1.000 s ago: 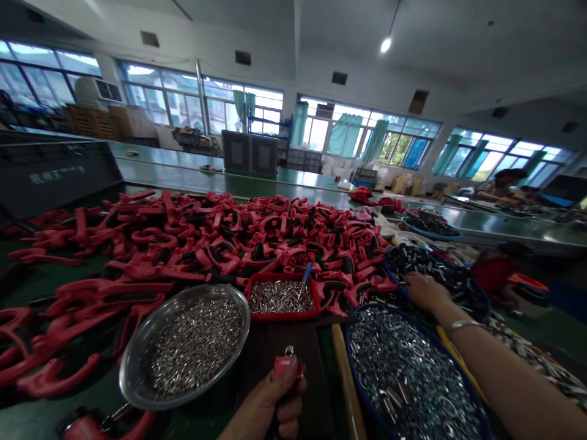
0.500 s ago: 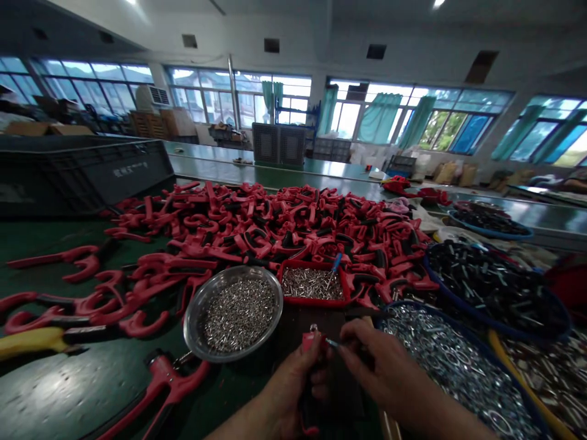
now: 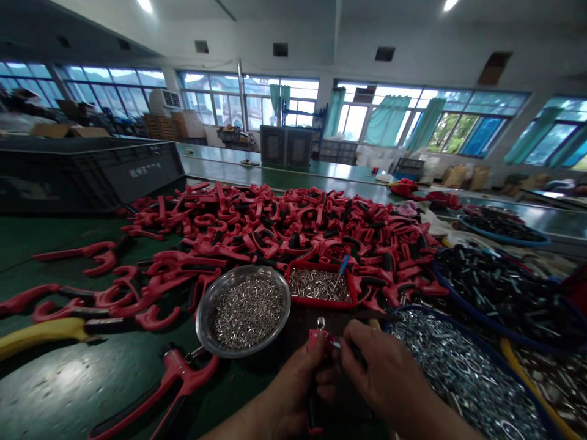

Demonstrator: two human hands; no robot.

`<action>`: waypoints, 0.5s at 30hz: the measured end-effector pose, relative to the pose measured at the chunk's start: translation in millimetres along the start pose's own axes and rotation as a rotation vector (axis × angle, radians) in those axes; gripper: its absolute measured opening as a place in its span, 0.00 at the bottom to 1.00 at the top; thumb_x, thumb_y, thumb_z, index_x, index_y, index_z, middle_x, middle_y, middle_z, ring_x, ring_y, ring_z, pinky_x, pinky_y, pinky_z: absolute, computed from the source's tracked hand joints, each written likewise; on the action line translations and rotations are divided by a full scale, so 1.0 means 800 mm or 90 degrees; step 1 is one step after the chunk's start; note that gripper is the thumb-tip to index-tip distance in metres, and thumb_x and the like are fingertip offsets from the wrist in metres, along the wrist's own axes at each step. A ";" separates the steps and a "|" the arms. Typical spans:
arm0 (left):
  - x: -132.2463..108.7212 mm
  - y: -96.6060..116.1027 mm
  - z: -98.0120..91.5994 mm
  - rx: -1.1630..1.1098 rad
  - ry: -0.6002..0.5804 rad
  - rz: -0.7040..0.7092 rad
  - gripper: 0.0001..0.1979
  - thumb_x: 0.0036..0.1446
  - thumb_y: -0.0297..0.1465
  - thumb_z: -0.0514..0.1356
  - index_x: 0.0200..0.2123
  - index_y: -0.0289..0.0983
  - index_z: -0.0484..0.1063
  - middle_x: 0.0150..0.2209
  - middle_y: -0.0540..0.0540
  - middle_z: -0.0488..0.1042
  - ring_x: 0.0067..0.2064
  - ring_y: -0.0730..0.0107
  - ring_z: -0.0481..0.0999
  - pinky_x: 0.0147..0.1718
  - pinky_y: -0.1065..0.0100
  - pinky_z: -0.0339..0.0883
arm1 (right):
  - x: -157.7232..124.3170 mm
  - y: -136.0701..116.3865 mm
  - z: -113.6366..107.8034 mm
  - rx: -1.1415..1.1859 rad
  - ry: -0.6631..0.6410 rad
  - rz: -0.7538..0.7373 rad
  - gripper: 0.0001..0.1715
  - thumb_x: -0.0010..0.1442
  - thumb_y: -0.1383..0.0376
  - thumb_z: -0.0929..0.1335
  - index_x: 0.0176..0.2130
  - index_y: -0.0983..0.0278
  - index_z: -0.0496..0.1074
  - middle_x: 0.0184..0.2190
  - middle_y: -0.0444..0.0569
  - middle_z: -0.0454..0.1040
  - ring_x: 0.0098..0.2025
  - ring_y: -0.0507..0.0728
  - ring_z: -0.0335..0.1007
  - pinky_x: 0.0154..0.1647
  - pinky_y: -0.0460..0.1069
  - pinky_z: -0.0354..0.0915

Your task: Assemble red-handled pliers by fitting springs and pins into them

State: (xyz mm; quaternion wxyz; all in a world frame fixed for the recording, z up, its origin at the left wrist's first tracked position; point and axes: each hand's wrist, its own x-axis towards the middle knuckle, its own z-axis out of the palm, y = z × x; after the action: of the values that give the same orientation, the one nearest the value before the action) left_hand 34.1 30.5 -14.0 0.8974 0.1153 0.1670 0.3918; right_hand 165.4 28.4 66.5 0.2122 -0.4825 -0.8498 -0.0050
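Note:
My left hand (image 3: 293, 385) is closed around a red plastic handle (image 3: 313, 338) with a dark grip, held upright low in the middle. A shiny metal piece (image 3: 321, 322) sticks up from its top. The fingers of my right hand (image 3: 383, 366) pinch a small thin metal piece (image 3: 336, 344) against the handle's right side; its exact kind is too small to tell. Just beyond my hands stand a steel bowl (image 3: 200, 330) of small metal pins and a red tray (image 3: 321, 302) of longer pins, with a blue-handled tool (image 3: 343, 264) in it.
A large heap of red handles (image 3: 293, 220) spreads behind the containers. At left lie a red clamp-like piece (image 3: 181, 373), a yellow handle (image 3: 50, 333) and a grey crate (image 3: 151, 174). Blue-rimmed basins hold metal rings (image 3: 458, 360) and black parts (image 3: 495, 281) at right.
The small metal piece in my right hand has come closer to the red handle, and the right fingers sit nearer the left hand. The whole view has shifted slightly.

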 end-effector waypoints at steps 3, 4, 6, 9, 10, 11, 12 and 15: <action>-0.003 -0.003 0.009 0.091 -0.009 0.048 0.20 0.42 0.45 0.64 0.28 0.34 0.62 0.16 0.57 0.54 0.17 0.85 0.49 0.16 0.80 0.43 | 0.002 -0.005 0.008 -0.053 0.057 -0.036 0.11 0.59 0.67 0.56 0.27 0.61 0.60 0.19 0.43 0.67 0.21 0.53 0.64 0.22 0.46 0.52; -0.004 -0.004 0.014 0.120 -0.013 0.064 0.21 0.42 0.45 0.64 0.27 0.35 0.62 0.17 0.57 0.54 0.17 0.85 0.49 0.16 0.80 0.43 | 0.003 -0.009 0.009 -0.063 0.064 -0.043 0.12 0.60 0.67 0.55 0.27 0.61 0.60 0.19 0.43 0.67 0.21 0.53 0.65 0.21 0.46 0.53; -0.008 -0.005 0.024 0.162 -0.017 0.084 0.22 0.42 0.47 0.63 0.28 0.35 0.63 0.18 0.56 0.56 0.18 0.84 0.51 0.16 0.79 0.45 | 0.005 -0.016 0.009 -0.084 0.065 -0.041 0.12 0.60 0.66 0.54 0.29 0.61 0.61 0.19 0.44 0.69 0.20 0.53 0.66 0.20 0.46 0.53; -0.017 0.000 0.036 0.224 -0.016 0.123 0.21 0.44 0.46 0.62 0.33 0.35 0.65 0.20 0.54 0.61 0.19 0.82 0.57 0.19 0.77 0.51 | 0.005 -0.022 0.002 -0.117 0.065 -0.026 0.15 0.60 0.61 0.55 0.44 0.65 0.61 0.24 0.48 0.73 0.21 0.56 0.69 0.18 0.47 0.57; -0.021 0.003 0.038 0.238 -0.019 0.141 0.20 0.45 0.45 0.61 0.34 0.35 0.65 0.22 0.52 0.63 0.21 0.80 0.59 0.20 0.77 0.53 | 0.004 -0.023 -0.001 -0.103 0.068 -0.042 0.21 0.60 0.59 0.55 0.49 0.68 0.57 0.26 0.50 0.74 0.22 0.57 0.70 0.18 0.48 0.59; -0.025 0.006 0.039 0.244 -0.022 0.159 0.20 0.46 0.45 0.61 0.34 0.35 0.66 0.23 0.51 0.65 0.22 0.79 0.61 0.22 0.76 0.54 | 0.002 -0.022 -0.004 -0.073 0.069 -0.073 0.28 0.59 0.56 0.56 0.53 0.71 0.53 0.29 0.53 0.75 0.24 0.58 0.71 0.20 0.50 0.63; -0.029 0.009 0.037 0.244 -0.025 0.174 0.20 0.47 0.46 0.60 0.35 0.35 0.66 0.25 0.50 0.65 0.23 0.79 0.61 0.22 0.76 0.54 | -0.001 -0.020 -0.006 -0.035 0.071 -0.108 0.32 0.59 0.54 0.56 0.55 0.73 0.50 0.31 0.56 0.75 0.27 0.59 0.72 0.23 0.50 0.65; -0.039 0.013 0.022 0.241 -0.041 0.176 0.22 0.47 0.48 0.58 0.34 0.35 0.66 0.26 0.50 0.64 0.22 0.80 0.60 0.20 0.76 0.51 | -0.012 -0.015 -0.007 0.020 0.089 -0.225 0.25 0.60 0.59 0.57 0.54 0.70 0.54 0.37 0.57 0.73 0.35 0.57 0.71 0.30 0.48 0.69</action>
State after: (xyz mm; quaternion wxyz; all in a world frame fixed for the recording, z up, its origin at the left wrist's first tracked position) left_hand 14.2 13.1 12.1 0.8025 0.3159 0.1916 0.4685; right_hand 161.9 13.2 70.6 0.2739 -0.3207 -0.9045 -0.0628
